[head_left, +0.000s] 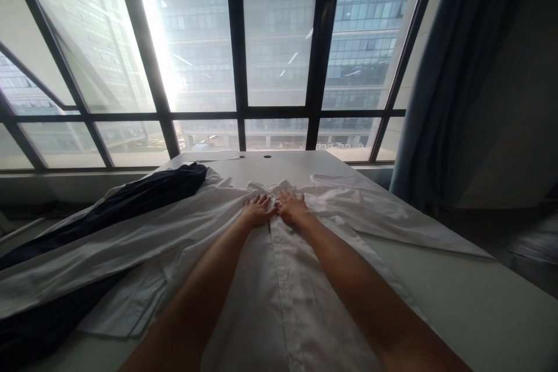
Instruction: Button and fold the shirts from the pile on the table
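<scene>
A white button-front shirt (257, 290) lies spread on the table, its collar away from me and its front placket running down the middle. One sleeve stretches to the left and the other sleeve (405, 226) to the right. My left hand (258, 210) rests on the cloth just left of the placket below the collar, fingers spread and flat. On the other side, my right hand (293, 208) also lies flat with its fingers apart. The thumbs come close together over the placket; what lies beneath them is hidden.
A dark navy garment (143, 200) lies along the left, partly under white cloth. The white table (462, 285) reaches toward large windows (279, 43) and has a dark round hole (267, 157) near its far edge. A blue-grey curtain (444, 87) hangs at the right.
</scene>
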`<state>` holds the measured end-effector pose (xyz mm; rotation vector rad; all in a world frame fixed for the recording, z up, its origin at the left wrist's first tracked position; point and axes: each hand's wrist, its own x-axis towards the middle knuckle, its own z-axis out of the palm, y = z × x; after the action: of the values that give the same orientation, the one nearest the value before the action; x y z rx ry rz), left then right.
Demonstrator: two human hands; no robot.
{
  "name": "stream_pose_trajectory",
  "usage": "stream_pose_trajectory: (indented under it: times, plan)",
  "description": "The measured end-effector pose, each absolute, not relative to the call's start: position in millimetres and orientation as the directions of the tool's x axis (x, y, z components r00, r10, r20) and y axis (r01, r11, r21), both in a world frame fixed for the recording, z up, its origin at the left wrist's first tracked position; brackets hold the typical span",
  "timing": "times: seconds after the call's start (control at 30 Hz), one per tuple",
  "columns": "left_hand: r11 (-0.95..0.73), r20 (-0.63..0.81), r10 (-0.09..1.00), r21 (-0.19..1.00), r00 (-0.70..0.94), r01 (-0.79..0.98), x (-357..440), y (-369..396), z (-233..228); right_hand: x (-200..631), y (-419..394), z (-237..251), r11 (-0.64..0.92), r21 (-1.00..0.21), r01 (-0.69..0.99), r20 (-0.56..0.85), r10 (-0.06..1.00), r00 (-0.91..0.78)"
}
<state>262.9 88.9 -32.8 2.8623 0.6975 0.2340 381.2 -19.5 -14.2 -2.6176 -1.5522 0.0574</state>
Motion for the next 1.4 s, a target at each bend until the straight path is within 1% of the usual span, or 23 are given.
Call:
stream_pose_trajectory:
  times: [0.07,0.17,0.27,0.33,0.4,0.5,0.6,0.67,0.73,0.8,0.9,0.93,1.0,1.07,1.13,1.2,1.23,1.3,1.4]
  plan:
    - [-0.876,0.089,0.458,0.217,0.885,0.431,263.9,91.6,-30.0,366.2,-29.7,-12.1,-0.46,-0.114,0.88,0.043,0.883,0.467]
    - [-0.878,0.107,0.458,0.207,0.883,0.43,262.8,89.3,-27.4,343.3,-57.1,-16.0,-0.439,-0.172,0.882,0.001,0.895,0.446]
    - [-0.842,0.215,0.536,0.207,0.816,0.498,256.2,77.7,-26.8,331.2,-90.8,-23.2,-0.393,-0.181,0.902,-0.046,0.919,0.392]
    - [-0.809,0.225,0.585,0.227,0.78,0.542,247.2,64.9,-25.9,330.0,-109.4,-25.8,-0.354,-0.172,0.919,-0.036,0.935,0.354]
    - [-0.81,0.158,0.576,0.246,0.802,0.533,233.8,49.0,-23.8,331.4,-121.3,-26.0,-0.324,-0.168,0.931,-0.009,0.945,0.327]
    - [-0.839,0.048,0.501,0.271,0.864,0.472,206.0,21.2,-18.4,331.3,-128.5,-22.6,-0.313,-0.154,0.937,0.028,0.947,0.321]
    - [-0.853,-0.039,0.447,0.282,0.894,0.439,173.7,-7.1,-12.8,323.1,-132.8,-15.8,-0.332,-0.087,0.939,0.097,0.936,0.339]
    - [-0.87,-0.088,0.414,0.256,0.906,0.422,153.8,-24.2,-10.7,313.3,-138.8,-10.1,-0.319,-0.029,0.947,0.173,0.932,0.319]
    - [-0.881,-0.104,0.408,0.216,0.907,0.421,137.9,-39.0,-10.6,302.4,-148.0,-5.1,-0.285,0.004,0.959,0.22,0.935,0.277]
    - [-0.873,-0.082,0.439,0.194,0.895,0.447,126.7,-51.1,-12.1,293.5,-158.8,-2.6,-0.24,-0.012,0.971,0.214,0.948,0.237]
    - [-0.859,-0.035,0.476,0.198,0.879,0.473,115.1,-62.5,-14.8,288.2,-174.4,-5.4,-0.17,-0.074,0.983,0.18,0.967,0.181]
    - [-0.865,-0.028,0.463,0.205,0.886,0.459,111.4,-64.4,-15.6,288.3,-178.9,-7.4,-0.152,-0.09,0.984,0.18,0.97,0.166]
    - [-0.891,-0.016,0.405,0.218,0.914,0.399,103.3,-65.7,-17.2,289.4,-186.3,-11.1,-0.138,-0.105,0.985,0.197,0.968,0.157]
    - [-0.915,0.021,0.349,0.223,0.937,0.335,95.2,-65.3,-19.4,288.5,-191.9,-12.0,-0.16,-0.089,0.983,0.233,0.956,0.177]
    - [-0.925,0.082,0.334,0.218,0.939,0.31,89.3,-64.8,-22.1,282.7,-196.2,-8.9,-0.188,-0.055,0.981,0.283,0.939,0.196]
    - [-0.925,0.131,0.342,0.22,0.93,0.31,87.1,-64.7,-24.8,271.4,-200.0,-2.8,-0.215,-0.062,0.975,0.313,0.923,0.224]
    - [-0.924,0.146,0.348,0.222,0.926,0.312,87.1,-64.8,-26.0,264.2,-201.7,0.6,-0.23,-0.088,0.969,0.302,0.921,0.246]
    - [-0.923,0.165,0.354,0.222,0.921,0.315,88.4,-65.0,-28.1,248.8,-204.2,6.5,-0.254,-0.145,0.956,0.235,0.93,0.283]
    - [-0.926,0.167,0.349,0.209,0.922,0.313,89.2,-65.0,-29.8,231.4,-204.4,10.8,-0.284,-0.173,0.943,0.121,0.944,0.306]
